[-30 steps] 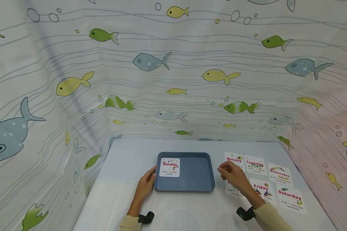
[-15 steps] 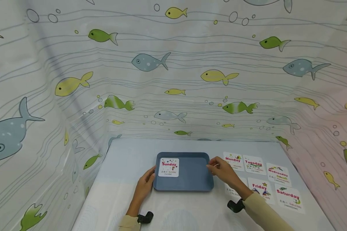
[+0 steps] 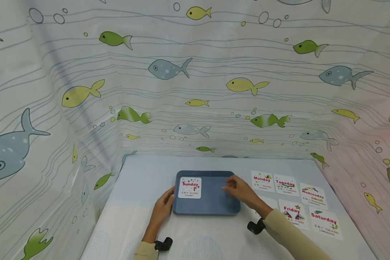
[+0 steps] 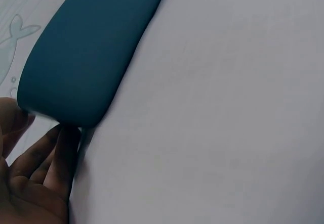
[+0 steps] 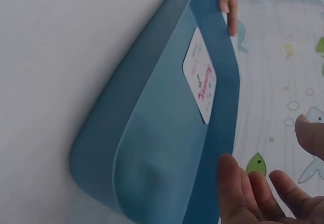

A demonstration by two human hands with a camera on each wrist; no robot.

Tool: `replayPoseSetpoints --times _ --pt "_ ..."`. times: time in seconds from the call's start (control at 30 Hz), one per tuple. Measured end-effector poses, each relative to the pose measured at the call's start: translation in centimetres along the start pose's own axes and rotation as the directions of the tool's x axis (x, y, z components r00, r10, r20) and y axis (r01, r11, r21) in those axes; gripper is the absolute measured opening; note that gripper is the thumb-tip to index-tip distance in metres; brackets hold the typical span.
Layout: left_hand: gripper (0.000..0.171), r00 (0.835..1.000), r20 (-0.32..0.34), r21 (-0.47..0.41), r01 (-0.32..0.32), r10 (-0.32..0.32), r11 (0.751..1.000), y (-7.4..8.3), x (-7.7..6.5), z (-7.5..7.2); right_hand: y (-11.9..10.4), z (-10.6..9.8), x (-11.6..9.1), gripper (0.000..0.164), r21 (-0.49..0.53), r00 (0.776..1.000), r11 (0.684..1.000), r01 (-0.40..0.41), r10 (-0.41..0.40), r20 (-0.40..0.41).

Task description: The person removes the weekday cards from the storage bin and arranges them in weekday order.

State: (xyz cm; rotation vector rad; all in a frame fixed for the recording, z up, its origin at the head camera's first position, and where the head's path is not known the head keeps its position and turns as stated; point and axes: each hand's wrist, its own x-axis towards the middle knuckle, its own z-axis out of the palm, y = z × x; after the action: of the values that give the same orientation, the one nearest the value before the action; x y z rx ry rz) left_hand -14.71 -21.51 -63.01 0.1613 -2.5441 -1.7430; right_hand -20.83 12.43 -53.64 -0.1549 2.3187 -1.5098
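A blue tray [image 3: 214, 206] lies on the table, with a white "Sunday" card [image 3: 190, 193] inside at its left. My left hand [image 3: 162, 208] touches the outside of the tray's left end; in the left wrist view its fingertips meet the tray wall [image 4: 86, 57]. Over the tray's right part is my right hand [image 3: 242, 191], fingers loosely bent and holding nothing. In the right wrist view, its fingers [image 5: 230, 183] and thumb stand apart beside the tray rim.
Right of the tray lie cards marked Monday [image 3: 262, 182], Tuesday [image 3: 286, 185], Wednesday [image 3: 313, 196], Friday [image 3: 292, 209] and Saturday [image 3: 325, 222]. One more card [image 3: 269, 203] is mostly hidden under my right forearm. A fish-patterned curtain [image 3: 195, 83] surrounds the table.
My right hand has moved left from beside the cards, across the tray's right rim, to over the tray. My left hand and the Sunday card have stayed in place.
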Motion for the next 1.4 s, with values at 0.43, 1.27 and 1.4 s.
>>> replayPoseSetpoints --times 0.43,1.27,1.4 --pt "0.041 1.0 0.0 0.004 0.005 -0.005 1.0 0.3 0.1 -0.1 -0.6 1.9 1.4 0.058 -0.075 0.999 0.997 -0.006 0.009 0.039" --pt "0.04 1.0 0.002 -0.006 0.011 -0.011 1.0 -0.1 0.1 0.0 -1.3 7.7 6.0 0.062 -0.261 1.0 0.965 0.015 -0.013 0.01" --pt "0.04 1.0 0.0 -0.011 0.005 -0.005 1.0 -0.2 0.2 -0.1 -0.9 8.4 6.5 0.068 -0.269 0.999 0.963 0.026 -0.032 -0.017"
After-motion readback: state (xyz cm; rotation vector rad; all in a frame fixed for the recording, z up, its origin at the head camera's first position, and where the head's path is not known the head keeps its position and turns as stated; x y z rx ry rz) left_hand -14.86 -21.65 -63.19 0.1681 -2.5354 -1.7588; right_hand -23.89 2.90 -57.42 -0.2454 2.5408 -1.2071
